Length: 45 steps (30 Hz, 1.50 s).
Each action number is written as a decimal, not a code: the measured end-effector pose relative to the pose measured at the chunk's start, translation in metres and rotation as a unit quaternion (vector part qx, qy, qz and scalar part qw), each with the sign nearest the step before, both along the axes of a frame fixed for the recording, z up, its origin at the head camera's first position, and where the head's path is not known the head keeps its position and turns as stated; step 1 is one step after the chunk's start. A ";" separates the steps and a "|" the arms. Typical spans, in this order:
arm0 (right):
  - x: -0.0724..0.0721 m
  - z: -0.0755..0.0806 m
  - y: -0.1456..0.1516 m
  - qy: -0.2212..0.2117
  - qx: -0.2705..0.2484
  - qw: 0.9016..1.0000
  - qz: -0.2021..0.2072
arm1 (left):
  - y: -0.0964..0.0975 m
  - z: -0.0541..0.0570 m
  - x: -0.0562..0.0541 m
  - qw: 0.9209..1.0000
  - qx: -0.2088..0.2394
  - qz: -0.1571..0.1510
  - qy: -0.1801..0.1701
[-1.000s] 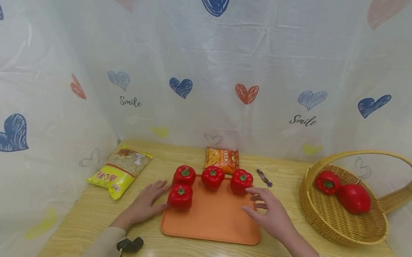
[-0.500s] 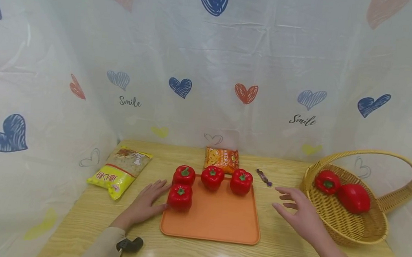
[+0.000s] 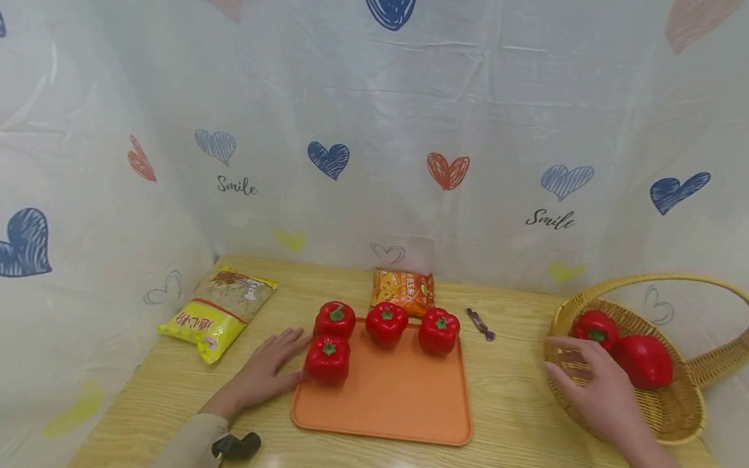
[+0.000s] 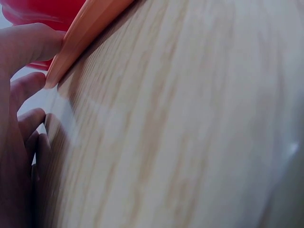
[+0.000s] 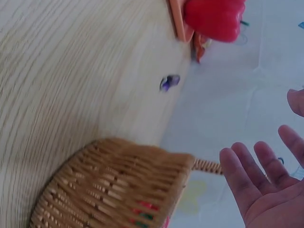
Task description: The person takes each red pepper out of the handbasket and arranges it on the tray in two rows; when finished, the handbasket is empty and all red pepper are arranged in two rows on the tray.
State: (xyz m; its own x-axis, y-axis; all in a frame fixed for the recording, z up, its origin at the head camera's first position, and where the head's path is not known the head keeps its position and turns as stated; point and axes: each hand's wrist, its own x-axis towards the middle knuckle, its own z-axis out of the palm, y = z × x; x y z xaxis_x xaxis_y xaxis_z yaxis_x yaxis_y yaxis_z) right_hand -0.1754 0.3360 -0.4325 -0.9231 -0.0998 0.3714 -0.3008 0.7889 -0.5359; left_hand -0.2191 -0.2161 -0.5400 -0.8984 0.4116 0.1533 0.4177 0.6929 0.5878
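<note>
My left hand (image 3: 267, 368) rests at the left edge of an orange tray (image 3: 399, 407), its thumb and fingertips at the rim in the left wrist view. Close by the thumb sits a red bell pepper (image 3: 327, 360); another pepper (image 3: 336, 319) stands behind it. Along the tray's back edge are a middle pepper (image 3: 387, 323) and a right pepper (image 3: 439, 332). My right hand (image 3: 601, 391) hovers over the near left rim of a wicker basket (image 3: 688, 432), fingers spread and holding nothing. Inside the basket lie a stemmed bell pepper (image 3: 596, 329) and a pepper on its side (image 3: 644, 361).
Behind the tray lies an orange snack packet (image 3: 403, 290), with a purple-wrapped candy (image 3: 480, 323) to its right. A yellow bag (image 3: 221, 310) of dry food lies at the left. A heart-printed curtain (image 3: 382, 220) stands behind the wooden table (image 3: 341, 461).
My right hand has left the right pepper on the tray and moved right, across the table to over the basket. The left hand has stayed in place.
</note>
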 end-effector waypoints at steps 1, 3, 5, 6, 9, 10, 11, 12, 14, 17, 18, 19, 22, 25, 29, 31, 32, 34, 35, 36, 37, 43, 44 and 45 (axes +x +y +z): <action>0.000 0.002 0.003 -0.003 0.002 1.000 -0.003 | 0.000 0.000 0.000 1.000 0.001 0.000 0.000; 0.000 0.004 0.010 -0.013 0.004 1.000 -0.008 | 0.000 -0.001 0.000 1.000 0.001 0.000 0.000; 0.000 0.005 0.017 -0.026 0.008 1.000 -0.013 | -0.001 -0.001 0.000 1.000 -0.001 0.001 -0.001; -0.001 0.006 0.021 -0.032 0.010 0.999 -0.016 | -0.001 -0.002 -0.001 1.000 -0.002 0.002 -0.002; -0.004 0.007 0.032 -0.048 0.019 0.998 -0.023 | -0.001 -0.002 -0.001 1.000 -0.005 0.004 -0.004; -0.006 0.007 0.035 -0.051 0.023 0.998 -0.027 | -0.001 -0.003 -0.001 1.000 -0.006 0.004 -0.006; -0.007 0.007 0.039 -0.056 0.027 0.998 -0.030 | -0.001 -0.003 -0.001 1.000 -0.006 0.004 -0.007; -0.009 0.008 0.042 -0.060 0.032 0.997 -0.033 | -0.001 -0.003 -0.002 1.000 -0.005 0.004 -0.007; -0.012 0.008 0.048 -0.068 0.040 0.996 -0.037 | -0.001 -0.003 -0.002 1.000 -0.004 0.004 -0.008; -0.017 0.009 0.057 -0.070 0.054 0.995 -0.038 | -0.001 -0.003 -0.002 1.000 -0.005 0.005 -0.010; -0.018 0.009 0.060 -0.072 0.056 0.995 -0.037 | -0.001 -0.003 -0.002 1.000 -0.006 0.005 -0.010; -0.020 0.009 0.062 -0.074 0.056 0.995 -0.037 | 0.000 -0.003 -0.002 1.000 -0.007 0.005 -0.010; -0.025 0.009 0.070 -0.078 0.064 0.994 -0.037 | 0.000 -0.003 -0.002 1.000 -0.008 0.006 -0.011; -0.031 0.010 0.077 -0.077 0.076 0.993 -0.037 | 0.000 -0.003 -0.002 1.000 -0.007 0.006 -0.009; -0.040 0.012 0.084 -0.080 0.091 0.992 -0.030 | 0.000 -0.002 -0.001 1.000 -0.007 0.006 -0.007; -0.044 0.012 0.086 -0.084 0.096 0.991 -0.026 | 0.000 -0.002 -0.001 1.000 -0.008 0.006 -0.008; -0.047 0.012 0.087 -0.087 0.098 0.991 -0.024 | -0.001 -0.002 -0.001 1.000 -0.008 0.007 -0.010; -0.051 0.013 0.089 -0.094 0.097 0.991 -0.020 | -0.001 -0.002 -0.001 1.000 -0.009 0.007 -0.013; -0.053 0.013 0.090 -0.098 0.097 0.990 -0.020 | -0.001 -0.002 -0.001 1.000 -0.010 0.007 -0.015; -0.055 0.014 0.090 -0.104 0.096 0.990 -0.019 | -0.001 -0.002 -0.001 1.000 -0.010 0.006 -0.016; -0.058 0.014 0.091 -0.112 0.096 0.989 -0.019 | -0.001 -0.002 -0.001 1.000 -0.010 0.006 -0.016; -0.072 0.020 0.099 -0.167 0.109 0.980 -0.015 | 0.000 0.001 0.000 1.000 -0.005 0.005 -0.017; -0.074 0.021 0.101 -0.174 0.112 0.978 -0.015 | 0.000 0.001 0.001 1.000 -0.002 0.004 -0.017; -0.075 0.022 0.102 -0.179 0.116 0.977 -0.014 | 0.000 0.002 0.001 1.000 -0.001 0.004 -0.017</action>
